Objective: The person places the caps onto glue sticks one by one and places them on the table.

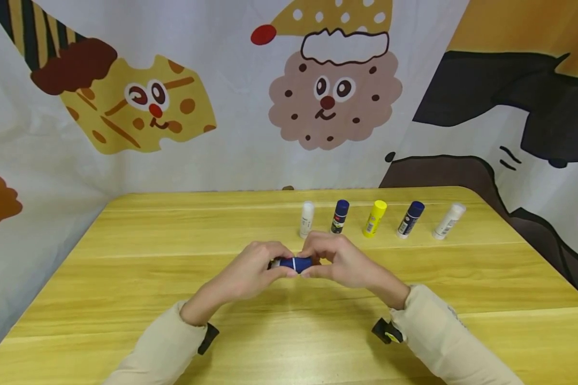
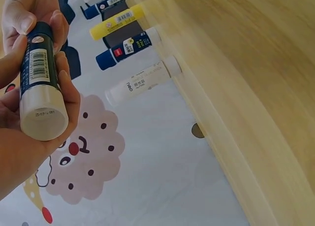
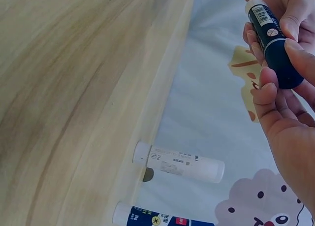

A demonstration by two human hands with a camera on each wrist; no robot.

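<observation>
A dark blue glue stick (image 1: pixel 294 264) with a white base lies sideways between both hands, above the table. My left hand (image 1: pixel 251 270) grips its body near the white end, as the left wrist view shows with the glue stick's barcode (image 2: pixel 38 67) facing up. My right hand (image 1: pixel 339 260) pinches the blue cap (image 3: pixel 283 63) between thumb and fingers. The cap sits on the body, with a thin pale line where they meet.
Behind the hands, several glue sticks stand upright in a row: a white one (image 1: pixel 306 219), a blue one (image 1: pixel 340 216), a yellow one (image 1: pixel 375 218), another blue one (image 1: pixel 410 220) and another white one (image 1: pixel 449 221). A cartoon-printed cloth (image 1: pixel 241 107) hangs behind the wooden table (image 1: pixel 149 235).
</observation>
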